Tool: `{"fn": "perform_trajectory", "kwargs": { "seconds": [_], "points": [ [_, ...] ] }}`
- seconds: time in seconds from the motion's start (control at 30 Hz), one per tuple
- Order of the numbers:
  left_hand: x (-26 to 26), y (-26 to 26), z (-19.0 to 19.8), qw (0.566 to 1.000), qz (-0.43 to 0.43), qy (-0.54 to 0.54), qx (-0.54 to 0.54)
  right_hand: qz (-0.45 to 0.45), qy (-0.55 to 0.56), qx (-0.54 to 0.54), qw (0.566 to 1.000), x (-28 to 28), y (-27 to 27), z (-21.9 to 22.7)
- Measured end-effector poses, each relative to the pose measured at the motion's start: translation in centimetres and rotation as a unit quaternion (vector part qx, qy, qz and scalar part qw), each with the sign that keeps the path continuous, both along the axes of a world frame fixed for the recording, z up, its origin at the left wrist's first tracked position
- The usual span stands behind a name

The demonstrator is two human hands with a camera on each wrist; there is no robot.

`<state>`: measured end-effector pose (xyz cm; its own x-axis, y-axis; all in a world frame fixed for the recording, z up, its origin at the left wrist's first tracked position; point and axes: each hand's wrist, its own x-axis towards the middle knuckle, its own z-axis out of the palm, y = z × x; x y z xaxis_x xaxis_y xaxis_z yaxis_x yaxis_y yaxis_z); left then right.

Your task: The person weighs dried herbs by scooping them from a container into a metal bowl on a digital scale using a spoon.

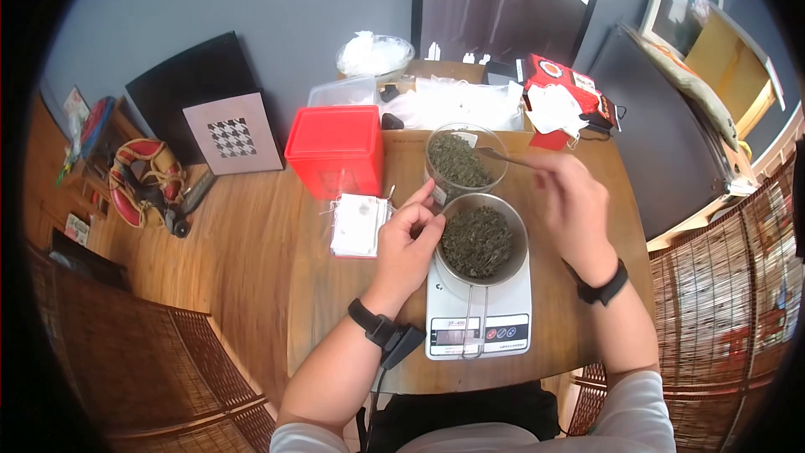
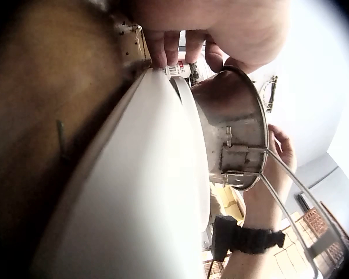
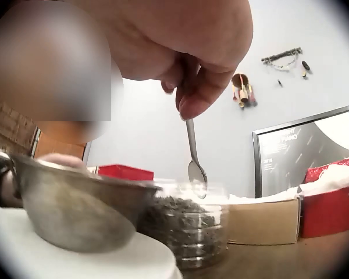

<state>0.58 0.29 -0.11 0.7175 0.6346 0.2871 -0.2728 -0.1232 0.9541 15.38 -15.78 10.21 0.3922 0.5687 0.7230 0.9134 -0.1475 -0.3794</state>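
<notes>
Dried leaves (image 1: pixel 476 242) lie in two heaps above the wooden table (image 1: pixel 562 327), one in a metal pan, one in a clear jar; bulkiest of the things nearby is the red tub (image 1: pixel 335 147); next comes the white scale (image 1: pixel 449 302), its display too washed out to read; the pan (image 3: pixel 75 212) sits upright on it, wire handle (image 1: pixel 470 302) toward the person; just beyond, the jar (image 3: pixel 192 247) stands on the table.

Left hand (image 1: pixel 409 243) is at the left side of the pan's rim; whether its fingers pinch the metal or merely rest there, I cannot tell; right hand (image 1: pixel 574 210) pinches the slim spoon (image 3: pixel 191 142), whose bowl points down at the jar's mouth.

The pan looks stiff and smooth, best taken by its handle; the jar, seemingly thin plastic, may dent if squeezed, so a light hold around its side suits it; the spoon could twist and wants a firm pinch on the stem; the leaves, smallest of all, look light, dry and brittle, likely to crumble under pressure, so they are best lifted from beneath.
</notes>
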Motion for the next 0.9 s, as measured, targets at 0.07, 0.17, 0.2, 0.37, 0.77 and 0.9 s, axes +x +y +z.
{"fn": "perform_trajectory", "kwargs": {
  "seconds": [0.07, 0.17, 0.2, 0.37, 0.77, 0.9],
  "points": [
    [0.0, 0.0, -0.1, 1.0, 0.002, -0.005, -0.002, 0.019, -0.078, -0.067, 0.994, 1.3, 1.8, -0.1],
    [0.0, 0.1, -0.1, 1.0, 0.002, 0.001, 0.001, 0.076, -0.1, -0.132, 0.983, 3.0, 4.1, -0.9],
    [0.0, 0.1, -0.1, 1.0, 0.001, 0.001, 0.002, 0.076, -0.1, -0.131, 0.983, 3.4, 4.7, -1.0],
    [0.0, 0.1, -0.1, 1.0, 0.0, 0.0, -0.007, 0.014, 0.054, -0.145, 0.988, 5.6, 6.8, -0.3],
    [0.0, 0.1, -0.2, 1.0, -0.004, -0.003, -0.005, -0.039, 0.329, -0.08, 0.94, 6.9, 6.5, -1.4],
    [0.0, 0.1, -0.2, 1.0, -0.003, -0.006, -0.006, -0.026, 0.383, -0.042, 0.922, 7.3, 6.1, -2.3]
  ]
}}
